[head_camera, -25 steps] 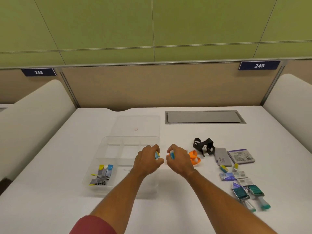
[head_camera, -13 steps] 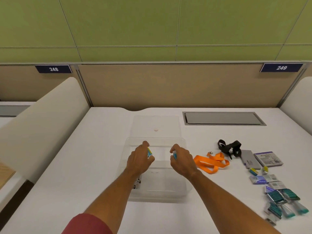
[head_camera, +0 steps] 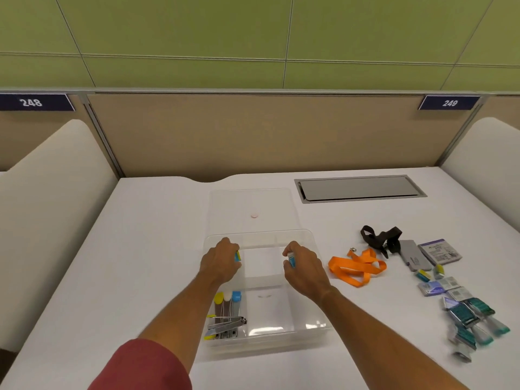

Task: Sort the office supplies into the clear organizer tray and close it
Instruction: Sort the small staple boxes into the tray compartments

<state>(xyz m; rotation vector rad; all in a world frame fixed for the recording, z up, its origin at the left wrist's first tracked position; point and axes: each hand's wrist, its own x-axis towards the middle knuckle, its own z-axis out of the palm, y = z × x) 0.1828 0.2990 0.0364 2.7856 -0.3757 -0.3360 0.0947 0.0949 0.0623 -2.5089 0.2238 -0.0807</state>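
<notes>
L hand & R hand each pinch a small blue-capped item over clear tray at table's 6 o'clock; loose release could drop them in wrong compartment.

Left hand and right hand are each gripping a small blue-tipped item above the clear organizer tray on a white table.

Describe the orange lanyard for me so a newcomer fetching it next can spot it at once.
Start at the clear organizer tray in the middle of the white desk, then look just beyond its right wall. The orange lanyard lies there in loose flat loops with a small metal clip at its far end. Its neighbour, the black strap, is dark; the lanyard is the only bright orange thing.
</notes>
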